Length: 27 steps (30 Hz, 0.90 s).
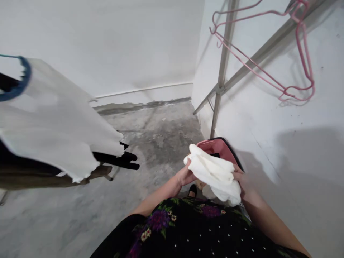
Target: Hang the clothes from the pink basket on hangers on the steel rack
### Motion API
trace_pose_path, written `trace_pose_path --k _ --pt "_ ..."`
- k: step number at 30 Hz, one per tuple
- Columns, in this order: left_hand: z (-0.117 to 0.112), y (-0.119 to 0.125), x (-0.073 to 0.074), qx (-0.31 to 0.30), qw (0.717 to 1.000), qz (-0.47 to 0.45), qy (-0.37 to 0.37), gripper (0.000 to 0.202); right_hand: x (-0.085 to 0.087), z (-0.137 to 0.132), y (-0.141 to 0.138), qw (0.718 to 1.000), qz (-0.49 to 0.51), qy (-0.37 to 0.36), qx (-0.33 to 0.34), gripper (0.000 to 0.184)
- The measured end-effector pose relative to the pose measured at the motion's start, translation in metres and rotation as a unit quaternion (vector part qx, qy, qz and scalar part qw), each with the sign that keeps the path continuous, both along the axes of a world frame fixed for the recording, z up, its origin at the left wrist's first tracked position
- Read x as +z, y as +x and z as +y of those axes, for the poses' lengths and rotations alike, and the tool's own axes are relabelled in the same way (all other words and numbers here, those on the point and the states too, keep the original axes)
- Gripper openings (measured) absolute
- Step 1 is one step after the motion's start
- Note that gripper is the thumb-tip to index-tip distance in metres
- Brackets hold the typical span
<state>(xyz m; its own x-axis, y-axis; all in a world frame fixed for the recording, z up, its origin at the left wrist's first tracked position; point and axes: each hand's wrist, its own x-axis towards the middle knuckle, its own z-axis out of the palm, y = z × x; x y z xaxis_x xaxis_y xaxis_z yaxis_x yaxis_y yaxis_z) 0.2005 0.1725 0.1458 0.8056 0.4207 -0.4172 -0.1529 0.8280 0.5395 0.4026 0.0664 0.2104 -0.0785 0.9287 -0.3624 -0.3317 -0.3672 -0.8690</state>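
1. The left hand (185,175) grips the near-left edge of a bunched white cloth (215,173), fingers curled into the fabric.
2. The right hand (243,182) closes on the same cloth from its 3 o'clock side; the fingers are mostly hidden behind the folds, but the hand clearly holds it.
3. The white cloth hangs crumpled between the two hands, low in the view at about 5 o'clock from the centre, its bottom fold drooping toward the person's dress (204,233).
4. Just beyond the cloth, at its 12 o'clock, sits a pink basket (215,147) with a dark rim, partly covered by the cloth. Something dark shows inside it; I cannot tell what.
5. A dark shoe toe (192,190) shows under the cloth, on the grey concrete floor (150,143).
6. At 1 o'clock from the hands, a metal rack pole (221,71) stands against the white wall (282,150), with slanting bars joining it.
7. Pink wire hangers (295,53) hang from the slanting bar, at 2 o'clock, well apart from the hands.
8. At 9 o'clock, well to the left, a white garment (59,122) with a blue-trimmed edge hangs over darker clothes (118,159).
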Motion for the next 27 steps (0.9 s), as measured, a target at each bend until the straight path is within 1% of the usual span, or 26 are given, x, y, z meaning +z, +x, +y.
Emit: trace_pose_path --k 1,3,5,7,9,11,12,13,15,16,17,18,19,21,22,23,24,25,27 --pt "0.003 0.002 0.011 0.034 0.998 -0.034 -0.033 0.068 0.001 0.000 -0.002 0.999 0.003 -0.003 0.033 0.049" --pt "0.009 -0.003 0.029 0.092 0.991 -0.054 -0.080 0.063 0.002 0.002 -0.005 0.996 -0.008 -0.002 0.090 0.048" --pt "0.013 -0.015 0.044 0.124 0.980 -0.074 -0.135 0.058 0.000 0.006 -0.008 0.990 -0.058 0.013 0.125 0.040" --pt "0.013 -0.029 0.057 0.142 0.974 -0.082 -0.158 0.056 -0.004 0.011 -0.012 0.980 -0.123 0.039 0.154 0.032" --pt "0.009 -0.041 0.068 0.164 0.971 -0.083 -0.151 0.054 -0.009 0.017 -0.017 0.964 -0.181 0.067 0.183 0.029" --pt "0.001 -0.049 0.077 0.190 0.971 -0.074 -0.122 0.053 -0.014 0.022 -0.023 0.948 -0.226 0.089 0.203 0.030" --pt "-0.004 -0.052 0.079 0.203 0.972 -0.062 -0.103 0.052 -0.015 0.024 -0.027 0.944 -0.246 0.098 0.198 0.032" --pt "-0.008 -0.054 0.081 0.216 0.972 -0.044 -0.082 0.051 -0.015 0.026 -0.032 0.943 -0.261 0.108 0.177 0.033" --pt "-0.017 -0.057 0.083 0.243 0.969 0.010 -0.033 0.051 -0.011 0.029 -0.045 0.948 -0.275 0.129 0.097 0.034" --pt "-0.021 -0.057 0.083 0.259 0.965 0.040 0.000 0.052 -0.006 0.031 -0.054 0.952 -0.266 0.141 0.053 0.033" --pt "-0.025 -0.058 0.083 0.270 0.959 0.071 0.045 0.053 -0.001 0.033 -0.064 0.956 -0.248 0.154 0.021 0.031" --pt "-0.028 -0.059 0.084 0.275 0.951 0.099 0.101 0.054 0.006 0.036 -0.075 0.960 -0.225 0.168 0.007 0.030" --pt "-0.031 -0.060 0.084 0.271 0.940 0.121 0.169 0.054 0.012 0.039 -0.088 0.962 -0.203 0.181 0.010 0.031" --pt "-0.035 -0.066 0.085 0.240 0.910 0.148 0.304 0.053 0.024 0.048 -0.114 0.967 -0.167 0.191 0.029 0.036" --pt "-0.037 -0.071 0.085 0.221 0.896 0.156 0.353 0.053 0.028 0.053 -0.126 0.969 -0.156 0.188 0.032 0.038" --pt "-0.038 -0.078 0.084 0.208 0.887 0.161 0.380 0.053 0.031 0.058 -0.137 0.972 -0.148 0.182 0.028 0.038" --pt "-0.039 -0.086 0.083 0.205 0.885 0.163 0.384 0.054 0.033 0.063 -0.146 0.974 -0.142 0.176 0.019 0.037" --pt "-0.040 -0.096 0.081 0.213 0.893 0.161 0.363 0.055 0.034 0.067 -0.153 0.976 -0.137 0.171 0.010 0.036" --pt "-0.041 -0.119 0.076 0.249 0.914 0.143 0.287 0.056 0.037 0.073 -0.162 0.977 -0.130 0.168 0.000 0.033"
